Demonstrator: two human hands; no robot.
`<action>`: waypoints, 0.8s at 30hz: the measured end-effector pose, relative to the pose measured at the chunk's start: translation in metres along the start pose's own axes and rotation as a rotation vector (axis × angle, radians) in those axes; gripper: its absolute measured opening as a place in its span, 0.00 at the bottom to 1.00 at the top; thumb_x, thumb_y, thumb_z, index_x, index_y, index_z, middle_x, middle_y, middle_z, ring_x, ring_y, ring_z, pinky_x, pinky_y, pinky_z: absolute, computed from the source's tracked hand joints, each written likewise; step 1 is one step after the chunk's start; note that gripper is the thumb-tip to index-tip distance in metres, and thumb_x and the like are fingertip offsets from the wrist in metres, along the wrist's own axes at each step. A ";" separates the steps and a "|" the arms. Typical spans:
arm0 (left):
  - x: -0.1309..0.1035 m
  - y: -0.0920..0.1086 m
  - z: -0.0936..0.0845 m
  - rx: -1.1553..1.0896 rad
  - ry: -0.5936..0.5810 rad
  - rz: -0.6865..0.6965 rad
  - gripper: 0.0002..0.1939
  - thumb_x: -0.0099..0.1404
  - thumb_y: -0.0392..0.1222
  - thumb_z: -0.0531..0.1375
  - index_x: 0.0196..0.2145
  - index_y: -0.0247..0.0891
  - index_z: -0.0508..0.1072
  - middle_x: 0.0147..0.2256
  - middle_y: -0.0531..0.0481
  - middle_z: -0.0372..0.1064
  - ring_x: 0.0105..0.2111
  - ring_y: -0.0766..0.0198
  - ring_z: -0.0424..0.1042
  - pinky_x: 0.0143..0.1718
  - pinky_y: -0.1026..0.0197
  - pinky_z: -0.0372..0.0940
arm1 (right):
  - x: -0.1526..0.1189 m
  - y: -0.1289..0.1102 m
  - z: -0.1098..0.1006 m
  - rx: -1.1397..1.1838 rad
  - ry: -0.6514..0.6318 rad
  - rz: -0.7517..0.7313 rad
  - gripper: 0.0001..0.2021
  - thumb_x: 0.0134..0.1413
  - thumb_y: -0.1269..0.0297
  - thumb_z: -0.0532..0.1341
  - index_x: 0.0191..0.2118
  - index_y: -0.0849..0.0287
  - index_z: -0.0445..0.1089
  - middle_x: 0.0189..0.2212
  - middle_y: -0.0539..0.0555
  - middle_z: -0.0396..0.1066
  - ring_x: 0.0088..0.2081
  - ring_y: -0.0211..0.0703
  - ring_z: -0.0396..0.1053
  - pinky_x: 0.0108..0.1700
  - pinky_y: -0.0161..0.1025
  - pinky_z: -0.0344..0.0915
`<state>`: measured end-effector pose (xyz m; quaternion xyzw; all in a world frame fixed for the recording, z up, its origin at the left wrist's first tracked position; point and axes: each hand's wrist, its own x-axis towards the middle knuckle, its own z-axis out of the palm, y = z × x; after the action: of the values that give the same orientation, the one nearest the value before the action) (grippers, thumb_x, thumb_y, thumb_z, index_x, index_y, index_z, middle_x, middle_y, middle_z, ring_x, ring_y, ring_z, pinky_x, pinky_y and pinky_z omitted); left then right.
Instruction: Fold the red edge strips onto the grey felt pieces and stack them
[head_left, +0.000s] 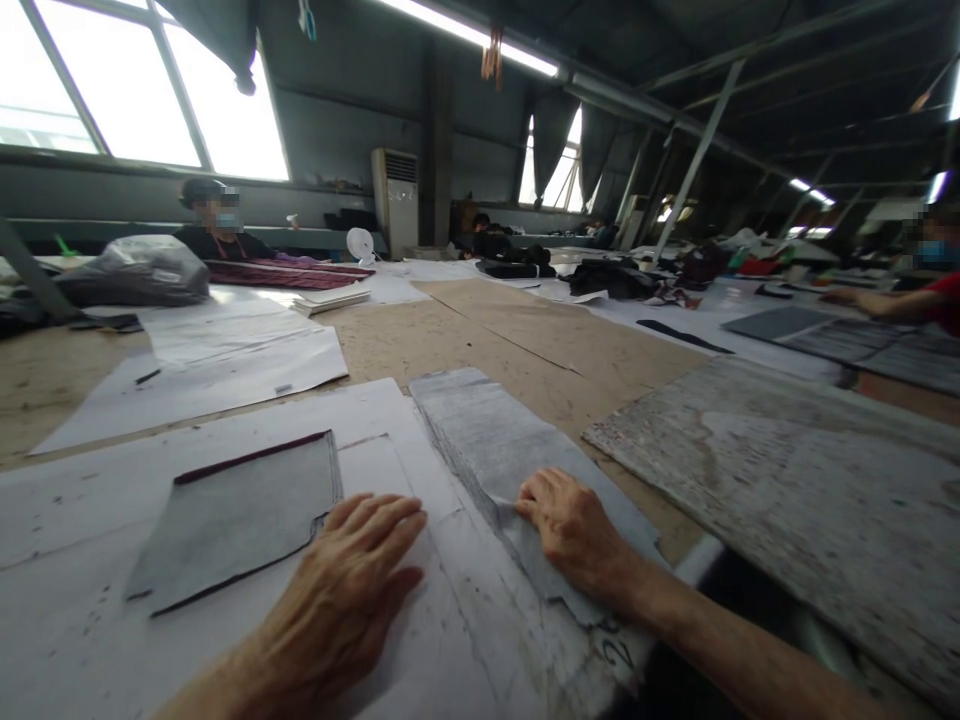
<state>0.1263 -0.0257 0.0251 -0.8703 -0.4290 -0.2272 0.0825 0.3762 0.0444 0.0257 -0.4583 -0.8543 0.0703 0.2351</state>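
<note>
The left hand is lying flat and empty on the white pattern paper while the right hand is pinching the grey fabric stack at its near left edge, where layers could slip askew

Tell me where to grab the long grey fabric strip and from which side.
Take the long grey fabric strip at its near left edge, probably from the left, where the right hand already rests. It lies flat on the white paper, so that edge must be pinched up.
</note>
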 end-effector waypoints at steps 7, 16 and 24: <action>0.050 0.040 0.019 -0.232 -0.093 0.005 0.16 0.64 0.37 0.50 0.49 0.37 0.62 0.50 0.45 0.62 0.46 0.56 0.61 0.47 0.50 0.58 | 0.002 0.004 -0.003 0.086 0.020 0.093 0.08 0.52 0.71 0.52 0.23 0.58 0.59 0.24 0.52 0.66 0.29 0.39 0.63 0.34 0.36 0.57; 0.055 0.043 0.031 -0.304 0.030 -0.039 0.13 0.63 0.36 0.52 0.47 0.36 0.60 0.42 0.44 0.64 0.42 0.57 0.61 0.44 0.51 0.56 | 0.005 -0.001 -0.008 0.285 0.010 0.228 0.08 0.48 0.71 0.53 0.21 0.59 0.59 0.22 0.50 0.63 0.28 0.38 0.60 0.33 0.36 0.54; 0.061 0.045 0.026 -0.216 -0.132 -0.101 0.11 0.65 0.42 0.50 0.45 0.41 0.64 0.39 0.49 0.65 0.39 0.58 0.61 0.43 0.51 0.54 | 0.006 0.016 -0.025 0.660 -0.012 0.494 0.09 0.55 0.64 0.56 0.27 0.63 0.64 0.21 0.46 0.60 0.23 0.32 0.59 0.27 0.33 0.59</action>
<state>0.2024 -0.0015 0.0326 -0.8646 -0.4497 -0.2180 -0.0516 0.3974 0.0562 0.0445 -0.5492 -0.6514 0.3977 0.3405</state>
